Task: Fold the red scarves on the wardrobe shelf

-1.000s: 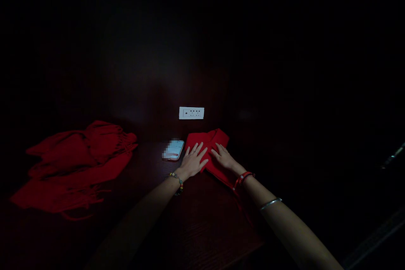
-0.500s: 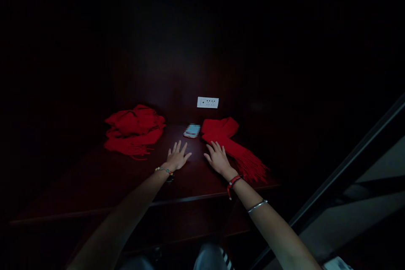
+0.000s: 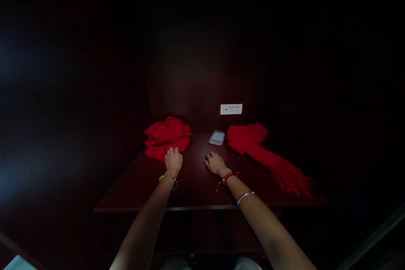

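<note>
Dk. wood tabletop (image 3: 196, 185): smooth sheen. R hand (image 3: 215, 163) palm-down nr. centre, fingers loosely bent, part-spread. L hand (image 3: 173, 160) curled at near edge of bunched L scarf (image 3: 167, 133); can't tell if cloth gripped. Judgement: take broad fold, avoid fringe snags. R scarf (image 3: 242, 139) apart, fringe twd. front; phone (image 3: 217, 137) btwn. Behind: wall (image 3: 196, 93), skt. plate (image 3: 231, 109); rm. v. dim.
</note>
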A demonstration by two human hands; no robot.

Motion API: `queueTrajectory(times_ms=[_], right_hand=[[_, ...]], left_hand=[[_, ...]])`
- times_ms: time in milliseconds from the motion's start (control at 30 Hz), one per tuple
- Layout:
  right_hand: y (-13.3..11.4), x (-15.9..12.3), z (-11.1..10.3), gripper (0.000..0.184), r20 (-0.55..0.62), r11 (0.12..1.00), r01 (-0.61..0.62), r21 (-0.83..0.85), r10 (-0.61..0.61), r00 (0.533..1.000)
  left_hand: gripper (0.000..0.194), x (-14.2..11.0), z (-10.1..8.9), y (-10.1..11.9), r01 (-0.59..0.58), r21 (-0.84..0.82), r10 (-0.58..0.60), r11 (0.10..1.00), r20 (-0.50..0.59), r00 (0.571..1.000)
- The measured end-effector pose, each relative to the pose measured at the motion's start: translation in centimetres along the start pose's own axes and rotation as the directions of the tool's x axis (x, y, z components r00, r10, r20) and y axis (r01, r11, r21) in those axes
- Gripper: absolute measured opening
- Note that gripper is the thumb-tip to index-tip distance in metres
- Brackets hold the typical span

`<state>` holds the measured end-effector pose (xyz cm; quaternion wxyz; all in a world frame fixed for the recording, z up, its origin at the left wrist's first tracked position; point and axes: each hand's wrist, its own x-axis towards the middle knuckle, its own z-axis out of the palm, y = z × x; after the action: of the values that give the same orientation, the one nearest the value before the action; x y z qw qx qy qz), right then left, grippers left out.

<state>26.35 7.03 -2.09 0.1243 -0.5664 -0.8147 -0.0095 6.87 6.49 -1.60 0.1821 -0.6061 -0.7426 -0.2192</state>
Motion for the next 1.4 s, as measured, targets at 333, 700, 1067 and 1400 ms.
queueTrajectory(times_ms=[333,700,1067,1400], right_hand=[[-0.4,3.2,0.0,0.035,0.028,1.0,-0.009,-0.028,0.01,1.0],[-0.4,5.8,0.7,0.04,0.06,0.983,0.059,0.177,-0.071,0.996],[-12.6,18.7,-0.5,0.074,-0.16,0.967,0.102,0.234,-0.065,0.985],[-10.9,19.0,-2.0,0.025,-0.298,0.759,0.052,0.649,0.191,0.935]], left_hand=[[0.04,4.0,2.0,-2.9,0.188,-0.19,-0.228,0.964,-0.217,0.949],[0.052,7.0,3.6,-7.7,0.262,-0.57,-0.461,0.779,-0.237,0.855],[0.039,6.5,3.5,-9.5,0.332,-0.501,-0.525,0.8,-0.315,0.79],[0.047,6.0,3.1,-8.3,0.404,-0.361,-0.496,0.84,-0.211,0.842]])
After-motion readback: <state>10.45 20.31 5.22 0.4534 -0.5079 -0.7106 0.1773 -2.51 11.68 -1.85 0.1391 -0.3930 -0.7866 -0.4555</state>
